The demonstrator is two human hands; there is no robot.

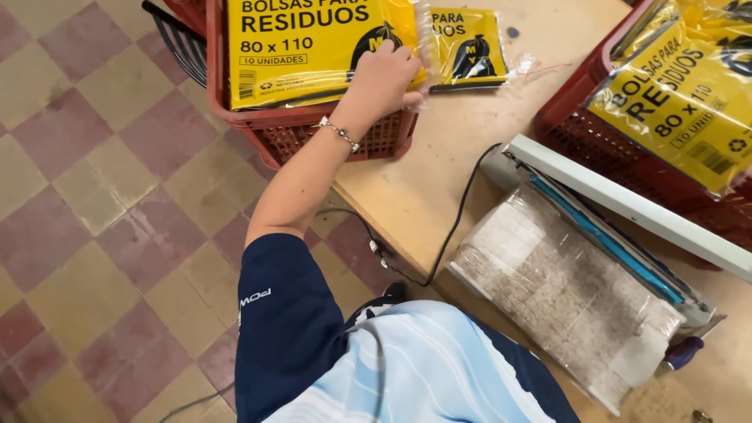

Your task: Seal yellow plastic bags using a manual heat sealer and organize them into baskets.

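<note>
My left hand (384, 74) reaches out to a red plastic crate (329, 135) at the table's left corner. Its fingers curl over the right edge of a large yellow plastic package (301, 47) lying on top in the crate. A thin bracelet (339, 133) sits on that wrist. Just right of the hand, a smaller yellow package (468, 47) lies flat on the wooden table (431, 168). My right hand is out of view.
A second red crate (576, 117) at the right holds another yellow package (689, 102). A plastic-wrapped heat sealer (572, 298) with a raised white arm (627, 200) sits near me, its black cable (458, 219) hanging off the table's edge. A black wire basket (176, 39) stands on the tiled floor.
</note>
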